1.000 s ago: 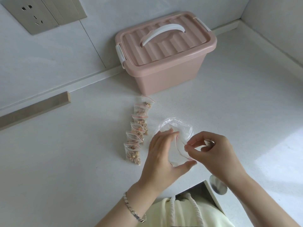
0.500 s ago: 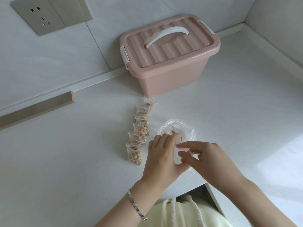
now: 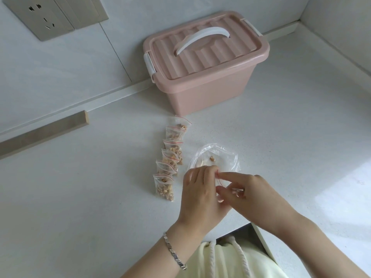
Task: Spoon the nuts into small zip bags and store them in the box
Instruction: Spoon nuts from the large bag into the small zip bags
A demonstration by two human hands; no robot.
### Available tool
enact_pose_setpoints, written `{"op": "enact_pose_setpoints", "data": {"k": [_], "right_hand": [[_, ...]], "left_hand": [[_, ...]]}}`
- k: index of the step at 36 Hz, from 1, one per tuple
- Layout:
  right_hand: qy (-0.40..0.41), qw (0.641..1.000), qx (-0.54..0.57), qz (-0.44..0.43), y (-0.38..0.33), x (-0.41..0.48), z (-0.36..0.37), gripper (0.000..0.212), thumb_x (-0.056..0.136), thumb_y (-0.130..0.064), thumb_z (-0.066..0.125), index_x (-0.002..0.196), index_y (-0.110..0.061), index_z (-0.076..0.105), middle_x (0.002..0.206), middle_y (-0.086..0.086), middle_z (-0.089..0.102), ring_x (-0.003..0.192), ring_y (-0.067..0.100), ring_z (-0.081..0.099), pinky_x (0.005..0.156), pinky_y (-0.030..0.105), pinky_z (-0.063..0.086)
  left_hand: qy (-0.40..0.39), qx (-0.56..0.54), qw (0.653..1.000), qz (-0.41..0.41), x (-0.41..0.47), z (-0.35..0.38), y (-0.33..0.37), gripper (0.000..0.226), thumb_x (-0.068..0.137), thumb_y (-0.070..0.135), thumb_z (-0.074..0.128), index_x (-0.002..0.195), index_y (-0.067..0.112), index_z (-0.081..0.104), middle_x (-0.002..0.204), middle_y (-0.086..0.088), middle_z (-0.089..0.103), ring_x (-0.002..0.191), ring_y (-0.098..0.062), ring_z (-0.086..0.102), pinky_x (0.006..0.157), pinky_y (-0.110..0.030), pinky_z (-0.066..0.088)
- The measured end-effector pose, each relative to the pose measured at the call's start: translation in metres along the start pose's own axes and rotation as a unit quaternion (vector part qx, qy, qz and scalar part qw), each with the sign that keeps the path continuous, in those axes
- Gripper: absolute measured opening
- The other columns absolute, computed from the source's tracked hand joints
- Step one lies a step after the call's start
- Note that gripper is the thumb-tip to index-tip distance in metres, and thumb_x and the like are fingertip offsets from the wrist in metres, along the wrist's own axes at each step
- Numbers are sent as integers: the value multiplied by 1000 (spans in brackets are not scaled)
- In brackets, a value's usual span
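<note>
Head view — clear zip bags (image 3: 170,156), red-lined, nut-filled — overlapping in a row.

On my screen the box (image 3: 210,93) is dusty pink with a ribbed lid, a white handle (image 3: 202,38) and white latches (image 3: 149,65). The small zip bags (image 3: 169,157) are clear with red seal lines, and the nuts (image 3: 165,190) are tan. The held zip bag (image 3: 220,182) shows the same red line. The tabletop (image 3: 80,197) is white and faintly speckled, the bracelet (image 3: 174,255) silver.
</note>
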State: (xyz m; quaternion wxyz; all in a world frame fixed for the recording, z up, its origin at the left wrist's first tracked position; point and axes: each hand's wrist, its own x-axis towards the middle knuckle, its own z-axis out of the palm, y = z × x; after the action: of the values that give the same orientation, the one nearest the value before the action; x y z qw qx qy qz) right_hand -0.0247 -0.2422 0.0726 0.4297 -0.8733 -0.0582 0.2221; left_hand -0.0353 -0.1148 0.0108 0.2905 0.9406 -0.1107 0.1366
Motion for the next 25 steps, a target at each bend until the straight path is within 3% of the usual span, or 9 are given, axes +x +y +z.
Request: {"op": "enact_pose_setpoints", "data": {"k": [4, 7, 10, 12, 15, 18, 20, 22, 25], "right_hand": [[68, 996, 39, -35, 6, -2, -3, 14, 87, -37, 52, 83, -38, 66, 78, -16, 67, 72, 0, 60, 65, 12, 44], [178, 982, 13, -61, 23, -2, -8, 43, 89, -49, 32, 73, -24, 64, 80, -9, 64, 77, 9, 60, 68, 22, 45], [257, 959, -33, -111, 41, -2, -18, 49, 97, -41, 24, 67, -16, 53, 83, 1, 61, 79, 20, 55, 69, 23, 41], [269, 956, -50, -108, 49, -2, -26, 46, 97, -40, 23, 66, -17, 48, 82, -2, 56, 82, 18, 49, 72, 16, 35], [290, 955, -43, -45, 58, -6, -33, 40, 92, -46, 19, 68, -28, 45, 70, -4, 49, 65, 16, 50, 55, 21, 35], [312, 950, 29, 3, 58, -11, -30, 41, 86, -49, 20, 67, -28, 49, 53, 9, 47, 48, 22, 44, 46, 28, 32], [316, 945, 82, 9, 60, -10, -23, 44, 85, -50, 24, 68, -24, 55, 50, 7, 51, 51, 18, 50, 44, 22, 36], [292, 948, 126, 30, 63, -6, -13, 39, 89, -44, 34, 70, -21, 59, 54, 5, 60, 52, 10, 56, 48, 13, 41], [222, 958, 167, 70, 69, 1, 7, 31, 95, -22, 43, 71, -24, 62, 66, 2, 67, 57, 3, 60, 54, 10, 45]], "left_hand": [[-29, -54, 995, -80, -11, -1, -9, 37, 75, 53, 54, 93, 24, 42, 78, 10, 54, 75, -5, 51, 82, -14, 32], [-64, -111, 974, -187, -21, -4, -21, 39, 72, 59, 55, 91, 26, 45, 79, 13, 51, 78, -2, 50, 73, -9, 33], [-98, -145, 947, -268, -31, -4, -34, 43, 72, 55, 60, 97, 21, 49, 93, 9, 52, 92, -6, 50, 75, -2, 32], [-104, -148, 946, -269, -34, -3, -40, 47, 70, 60, 56, 97, 23, 50, 102, 11, 49, 103, -9, 48, 81, 1, 28], [-146, -173, 933, -280, -32, 3, -41, 38, 71, 58, 61, 94, 30, 46, 126, 10, 36, 128, -12, 30, 86, 1, 20], [-212, -203, 897, -330, -24, 10, -41, 32, 80, 41, 64, 101, 21, 52, 146, 4, 12, 139, -5, 3, 95, -14, 13], [-233, -209, 884, -348, -16, 16, -42, 34, 80, 45, 63, 103, 21, 54, 149, 4, 4, 140, -6, -4, 98, -20, 13], [-256, -206, 874, -357, -8, 22, -43, 38, 79, 50, 63, 103, 22, 54, 149, 2, 5, 142, -14, -2, 104, -26, 17], [-274, -216, 862, -367, 2, 30, -44, 33, 77, 52, 63, 97, 27, 53, 142, -2, 20, 136, -19, 22, 102, -26, 26]]}}
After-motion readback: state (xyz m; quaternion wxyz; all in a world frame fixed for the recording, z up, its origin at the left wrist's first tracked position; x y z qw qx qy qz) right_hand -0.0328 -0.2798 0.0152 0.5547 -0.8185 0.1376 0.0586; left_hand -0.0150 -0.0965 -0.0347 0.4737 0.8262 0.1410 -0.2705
